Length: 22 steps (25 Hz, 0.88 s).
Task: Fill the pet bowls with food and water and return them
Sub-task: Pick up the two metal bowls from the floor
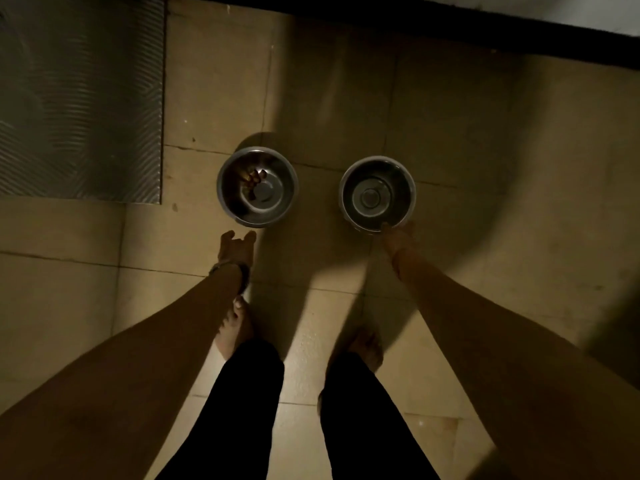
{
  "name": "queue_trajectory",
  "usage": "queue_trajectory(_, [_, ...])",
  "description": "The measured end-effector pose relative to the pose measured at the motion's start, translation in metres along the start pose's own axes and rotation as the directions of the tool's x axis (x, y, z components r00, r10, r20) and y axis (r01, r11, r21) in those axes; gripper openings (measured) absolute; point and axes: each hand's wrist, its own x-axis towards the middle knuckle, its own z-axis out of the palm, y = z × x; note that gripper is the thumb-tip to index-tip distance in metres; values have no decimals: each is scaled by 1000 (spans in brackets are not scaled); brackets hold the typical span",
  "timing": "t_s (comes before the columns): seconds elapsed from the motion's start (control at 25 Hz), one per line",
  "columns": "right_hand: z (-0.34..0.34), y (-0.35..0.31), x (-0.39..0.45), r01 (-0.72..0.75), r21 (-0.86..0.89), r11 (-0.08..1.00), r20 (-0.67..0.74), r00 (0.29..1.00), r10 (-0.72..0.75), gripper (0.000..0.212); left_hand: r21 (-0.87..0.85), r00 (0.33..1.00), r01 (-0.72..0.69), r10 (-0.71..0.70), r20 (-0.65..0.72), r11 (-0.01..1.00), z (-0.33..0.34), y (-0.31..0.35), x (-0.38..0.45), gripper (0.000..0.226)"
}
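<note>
Head view, left hand [235, 249] open near left bowl [257, 187], right hand [394, 237] gripping right bowl [377, 195]

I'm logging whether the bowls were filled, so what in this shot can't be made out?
- Left bowl, head view: dim light and reflections hide whether it holds food.
- Right bowl: glare hides any water.
- Right hand: blurred at the rim, so its grip is unclear.
- Left hand: open, short of its bowl.
- Dark strip: cut off by the top edge.
</note>
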Motion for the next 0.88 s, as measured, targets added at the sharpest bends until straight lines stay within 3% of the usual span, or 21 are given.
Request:
queue_trajectory(0.08, [2, 6, 27, -208, 196, 958, -7, 977, 214, 62, -94, 998, 65, -64, 15, 993, 10, 0, 28, 72])
queue_trajectory(0.16, [3, 14, 46, -236, 245, 940, 8, 970, 242, 63, -137, 995, 98, -97, 9, 986, 18, 5, 52, 73])
queue_trajectory(0.36, [6, 21, 76, -53, 366, 929, 37, 998, 42, 53, -54, 982, 14, -24, -187, 998, 28, 8, 89, 50])
queue_trajectory(0.56, [3, 25, 64, 100, 359, 928, -46, 995, -89, 39, -132, 982, 13, -38, -185, 991, 23, -6, 77, 48])
queue_trajectory(0.64, [-4, 23, 45, 154, 311, 938, -40, 988, -149, 35, -116, 986, 18, -37, -163, 993, 14, -9, 50, 47])
queue_trajectory(0.76, [-30, 12, 1, 179, 173, 969, -14, 984, -179, 37, -290, 989, 33, -72, -127, 957, -3, -7, -10, 47])
queue_trajectory(0.88, [-63, 2, -51, 161, 138, 977, 63, 983, -171, 35, -225, 988, 37, -69, -137, 974, -28, 0, -77, 49])
